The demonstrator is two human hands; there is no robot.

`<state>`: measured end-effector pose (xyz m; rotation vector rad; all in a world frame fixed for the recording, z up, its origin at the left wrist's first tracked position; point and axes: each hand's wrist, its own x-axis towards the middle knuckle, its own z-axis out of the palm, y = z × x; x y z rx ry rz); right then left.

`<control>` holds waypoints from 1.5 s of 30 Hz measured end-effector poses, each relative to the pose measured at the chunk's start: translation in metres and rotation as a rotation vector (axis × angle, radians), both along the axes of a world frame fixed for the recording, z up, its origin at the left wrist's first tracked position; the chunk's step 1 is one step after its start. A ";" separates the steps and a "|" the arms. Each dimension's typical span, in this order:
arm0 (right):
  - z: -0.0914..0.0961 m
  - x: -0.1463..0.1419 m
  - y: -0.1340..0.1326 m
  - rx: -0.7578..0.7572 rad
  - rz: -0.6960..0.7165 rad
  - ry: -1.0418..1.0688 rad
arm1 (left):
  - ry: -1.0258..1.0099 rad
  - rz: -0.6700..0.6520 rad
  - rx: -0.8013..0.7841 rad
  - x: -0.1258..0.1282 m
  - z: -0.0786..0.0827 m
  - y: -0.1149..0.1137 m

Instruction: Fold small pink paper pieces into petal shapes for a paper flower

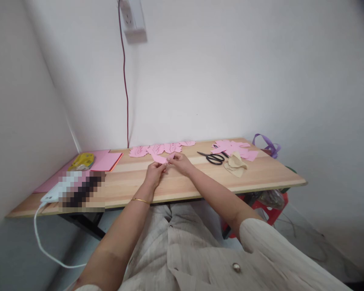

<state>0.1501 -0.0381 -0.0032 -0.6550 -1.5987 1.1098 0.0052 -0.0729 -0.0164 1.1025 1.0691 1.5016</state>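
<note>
Pink paper piece [160, 158], small and folded-looking, is held just above the middle of the tabletop [182, 184], pinched between both hands.

The wooden tabletop fills the corner of the room against two white walls. At its left end lie flat pink sheets [106, 161] with a yellow tool [82, 161] resting on them. Toward the right end there is a loose pile of pink cut-outs [234, 148], and along the back edge a row of pink cut shapes [159, 149] laid side by side. Black scissors [214, 158] lie closed beside a crumpled beige scrap [235, 165], and a purple ribbon [268, 144] curls at the far right corner.

The left hand [154, 173], a thin gold bangle [141, 200] on its wrist, has its fingertips pressed together on the near end of the piece. The right hand [179, 161] pinches the other end, with its fingers curled in. The two hands are almost touching.

From where I stand, the work looks like fine shaping of that one piece. To do it well, I would judge that both pinches should stay close to the edge being worked, the paper should be kept taut between them, and the wrists should stay low near the wood for steadiness. Thin paper like this probably tears or creases crookedly if it is pulled unevenly. I cannot make out the exact fold line at this distance.
</note>
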 end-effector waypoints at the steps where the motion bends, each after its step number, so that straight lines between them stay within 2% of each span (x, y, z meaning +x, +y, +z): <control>1: -0.001 0.000 0.000 -0.002 0.007 0.003 | 0.008 0.007 0.000 0.000 0.000 0.000; 10: 0.000 0.001 0.001 -0.016 0.070 0.064 | -0.027 -0.050 0.025 -0.001 -0.002 0.001; 15: -0.002 0.000 0.002 -0.014 0.058 0.079 | -0.063 -0.051 0.015 -0.001 -0.001 0.000; 20: -0.005 -0.001 0.005 -0.006 0.045 0.051 | -0.141 -0.105 -0.040 0.000 0.004 -0.002; 25: -0.007 -0.003 0.004 -0.005 0.066 0.017 | -0.268 -0.038 -0.105 -0.003 0.008 -0.001; 34: -0.005 -0.006 -0.002 0.028 0.087 -0.011 | -0.281 0.011 -0.117 -0.002 0.005 0.002; 39: -0.002 -0.006 -0.005 -0.041 0.093 0.000 | -0.289 0.019 -0.105 -0.001 0.005 0.002; 45: -0.008 -0.006 0.000 -0.151 0.110 -0.022 | -0.287 0.004 -0.091 0.000 0.008 -0.001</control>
